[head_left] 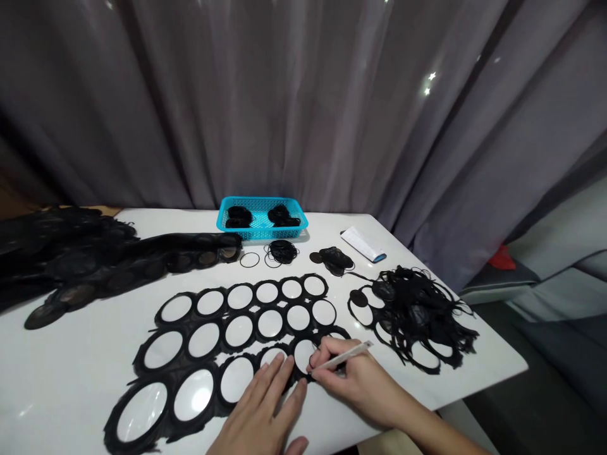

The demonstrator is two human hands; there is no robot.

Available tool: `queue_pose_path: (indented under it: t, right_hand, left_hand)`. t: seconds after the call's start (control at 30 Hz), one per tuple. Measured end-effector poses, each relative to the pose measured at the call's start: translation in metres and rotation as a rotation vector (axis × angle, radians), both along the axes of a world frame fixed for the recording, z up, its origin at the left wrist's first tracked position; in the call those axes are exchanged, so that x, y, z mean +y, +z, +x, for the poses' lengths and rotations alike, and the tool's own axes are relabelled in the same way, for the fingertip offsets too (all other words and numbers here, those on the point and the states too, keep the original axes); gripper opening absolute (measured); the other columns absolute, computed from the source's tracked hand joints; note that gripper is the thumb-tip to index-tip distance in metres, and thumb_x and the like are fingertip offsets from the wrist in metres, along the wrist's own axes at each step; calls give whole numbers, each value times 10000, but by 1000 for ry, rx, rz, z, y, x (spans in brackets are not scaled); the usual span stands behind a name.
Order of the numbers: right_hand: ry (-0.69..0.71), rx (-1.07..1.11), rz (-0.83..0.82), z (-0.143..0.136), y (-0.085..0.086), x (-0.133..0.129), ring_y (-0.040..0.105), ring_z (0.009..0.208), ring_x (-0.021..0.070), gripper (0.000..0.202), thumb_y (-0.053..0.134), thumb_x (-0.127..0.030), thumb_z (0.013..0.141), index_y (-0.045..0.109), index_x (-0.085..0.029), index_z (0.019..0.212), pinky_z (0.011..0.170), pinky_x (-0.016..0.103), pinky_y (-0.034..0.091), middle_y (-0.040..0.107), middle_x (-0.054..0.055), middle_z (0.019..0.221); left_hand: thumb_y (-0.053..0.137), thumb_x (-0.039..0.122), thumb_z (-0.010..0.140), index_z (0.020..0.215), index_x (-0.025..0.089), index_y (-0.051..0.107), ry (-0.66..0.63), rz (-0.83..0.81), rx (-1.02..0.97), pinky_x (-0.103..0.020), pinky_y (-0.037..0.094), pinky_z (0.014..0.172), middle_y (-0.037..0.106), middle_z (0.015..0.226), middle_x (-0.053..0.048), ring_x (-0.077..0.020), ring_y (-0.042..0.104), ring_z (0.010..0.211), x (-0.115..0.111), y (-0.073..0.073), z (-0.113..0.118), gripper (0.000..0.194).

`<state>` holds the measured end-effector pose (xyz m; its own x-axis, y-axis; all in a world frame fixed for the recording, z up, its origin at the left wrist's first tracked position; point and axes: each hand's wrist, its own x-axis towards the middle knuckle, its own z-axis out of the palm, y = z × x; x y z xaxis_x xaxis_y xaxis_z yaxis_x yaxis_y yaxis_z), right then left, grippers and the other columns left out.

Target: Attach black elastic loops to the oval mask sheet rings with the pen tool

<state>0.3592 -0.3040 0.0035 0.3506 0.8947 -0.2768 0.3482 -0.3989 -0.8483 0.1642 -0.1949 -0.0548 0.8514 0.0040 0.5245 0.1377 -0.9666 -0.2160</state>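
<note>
A black sheet with rows of round holes (177, 364) lies flat on the white table (61, 385). My left hand (265, 411) rests on its lower edge, fingers spread and holding nothing. Just to the right, my right hand (344, 373) is closed round a slim white pen-like tool (345, 356), whose tip meets the rim of a hole in the front row. Part of the sheet's front row is hidden under both hands.
Behind the sheet stands a blue basket (262, 235) with black bundles in it. Tangled black scraps (412, 309) lie at right, black material (95, 259) at left. Near the back are black rings (283, 251), a small black pile (336, 260) and a white packet (363, 243).
</note>
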Motion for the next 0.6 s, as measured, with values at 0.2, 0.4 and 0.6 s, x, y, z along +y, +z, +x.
queue_pose_path:
  t: [0.2, 0.4, 0.6]
  right_hand:
    - [407, -539, 149, -1, -20, -11, 595, 997, 136, 140, 518, -186, 935, 619, -267, 986, 878, 219, 453, 675, 8, 1054]
    - [-110, -800, 189, 60, -1, 24, 584, 931, 157, 233, 356, -302, 973, 575, -244, 920, 840, 255, 420, 651, 29, 997]
    - [-217, -344, 188, 77, 11, 58, 594, 774, 111, 256, 519, -351, 920, 490, -218, 703, 695, 183, 356, 690, -24, 856]
  left_hand:
    - [746, 408, 684, 1386, 201, 527, 8, -47, 9, -431, 582, 909, 461, 1425, -239, -352, 549, 1262, 0, -2, 4, 764]
    - [722, 464, 750, 1379, 266, 543, -19, -56, 13, -453, 593, 880, 468, 1419, -230, -369, 553, 1253, 0, -16, -3, 683]
    - [487, 692, 882, 1380, 337, 538, 33, -10, 58, -389, 622, 834, 529, 1402, -104, -297, 585, 1226, 10, -2, -4, 614]
